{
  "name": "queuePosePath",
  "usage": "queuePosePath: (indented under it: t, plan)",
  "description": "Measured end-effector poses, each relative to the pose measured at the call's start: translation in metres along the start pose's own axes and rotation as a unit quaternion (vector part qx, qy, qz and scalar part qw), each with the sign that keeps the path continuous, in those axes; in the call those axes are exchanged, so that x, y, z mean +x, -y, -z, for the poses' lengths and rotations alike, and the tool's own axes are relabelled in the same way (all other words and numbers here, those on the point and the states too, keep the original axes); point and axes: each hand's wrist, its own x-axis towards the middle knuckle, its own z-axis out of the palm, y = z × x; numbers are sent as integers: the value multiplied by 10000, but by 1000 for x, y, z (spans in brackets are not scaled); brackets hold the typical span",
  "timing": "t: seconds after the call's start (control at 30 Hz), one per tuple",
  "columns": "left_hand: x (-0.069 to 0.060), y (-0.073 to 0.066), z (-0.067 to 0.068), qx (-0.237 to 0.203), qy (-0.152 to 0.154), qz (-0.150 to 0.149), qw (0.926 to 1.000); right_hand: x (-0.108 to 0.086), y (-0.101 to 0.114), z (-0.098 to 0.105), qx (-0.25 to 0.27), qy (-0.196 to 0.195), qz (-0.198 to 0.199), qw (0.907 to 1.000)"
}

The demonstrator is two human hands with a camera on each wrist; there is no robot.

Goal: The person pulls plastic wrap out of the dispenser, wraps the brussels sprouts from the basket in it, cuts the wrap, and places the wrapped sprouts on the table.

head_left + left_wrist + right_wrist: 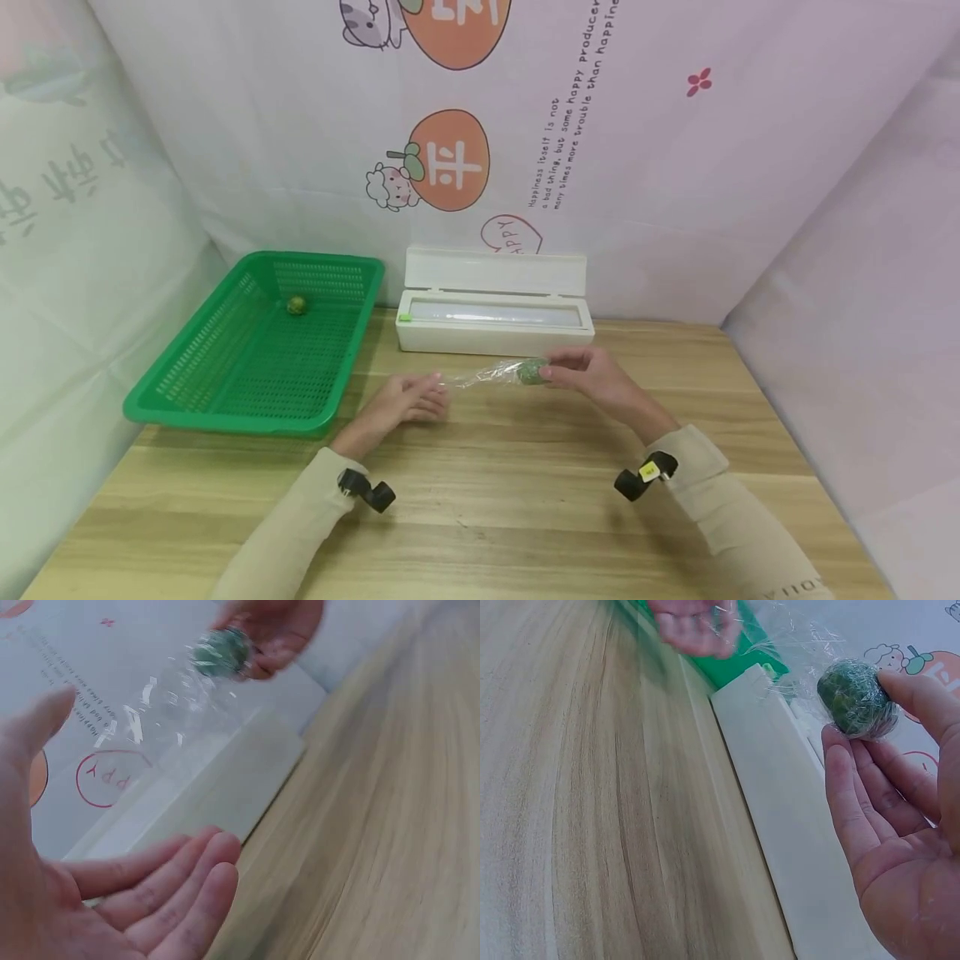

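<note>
A round green item (531, 372) wrapped in clear film is pinched between the thumb and fingers of my right hand (600, 385), above the table. In the right wrist view the green item (855, 699) shows darker patches under the crinkled film. Loose film (491, 374) trails from it leftward toward my left hand (405, 403). In the left wrist view my left hand (112, 885) has its thumb apart from its relaxed fingers, with nothing gripped between them; the film (165, 712) spreads beyond it.
A green basket (345, 367) on the left holds a small round yellow-green item (296, 305). Behind the hands, against the printed cloth, stands a white box (495, 340) with its lid raised and a roll of film (495, 313) inside. The wooden table (480, 517) lies below.
</note>
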Motion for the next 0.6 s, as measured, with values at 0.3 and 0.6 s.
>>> queuePosePath:
  t: [0.3, 0.6]
  plan:
    - [0, 0, -4, -1126, 784, 1579, 9779, 1, 1, 1, -223, 26, -12, 9997]
    - [3, -2, -4, -1409, 229, 1195, 9825, 0, 2, -2, -235, 19, -30, 9997]
